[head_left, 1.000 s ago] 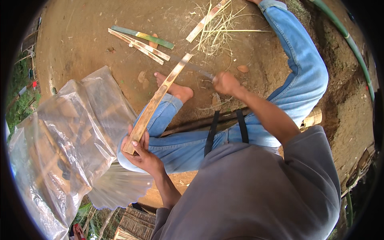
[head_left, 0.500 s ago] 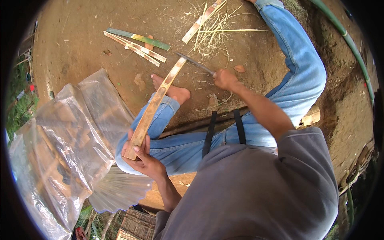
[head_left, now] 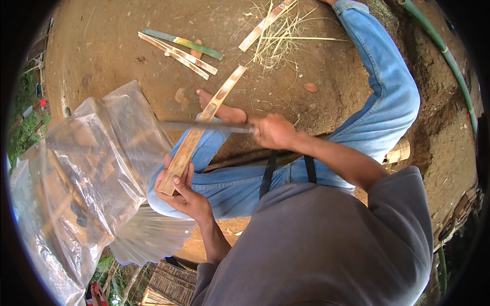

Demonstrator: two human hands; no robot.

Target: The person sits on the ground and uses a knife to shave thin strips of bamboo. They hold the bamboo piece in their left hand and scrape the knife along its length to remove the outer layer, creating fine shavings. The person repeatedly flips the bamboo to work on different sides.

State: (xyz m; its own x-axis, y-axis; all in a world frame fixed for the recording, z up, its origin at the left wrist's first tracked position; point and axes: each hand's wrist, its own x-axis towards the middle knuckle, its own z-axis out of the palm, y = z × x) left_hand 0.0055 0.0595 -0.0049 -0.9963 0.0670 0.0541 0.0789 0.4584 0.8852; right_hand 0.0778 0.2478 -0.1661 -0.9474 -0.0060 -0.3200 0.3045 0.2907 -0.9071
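My left hand [head_left: 185,196] is closed round the lower end of a long split bamboo strip [head_left: 185,153], thumb on top, above my left knee. The strip slants up and away to the right, past my bare foot, its pale inner face upward. My right hand [head_left: 273,131] grips a knife [head_left: 204,125] whose handle is hidden in the fist. The long blade, blurred by motion, points left and crosses over the middle of the strip. Whether it touches the strip I cannot tell.
Several bamboo pieces [head_left: 181,55], one green, lie on the bare ground ahead. Beyond the strip are another split piece [head_left: 264,28] and a heap of thin shavings [head_left: 278,46]. Clear plastic sheeting [head_left: 97,173] covers things at left. A green bamboo pole [head_left: 443,48] runs along the right.
My right hand has drawn the knife back toward me and left, from the strip's far end to its middle. My left hand still holds the strip in nearly the same place.
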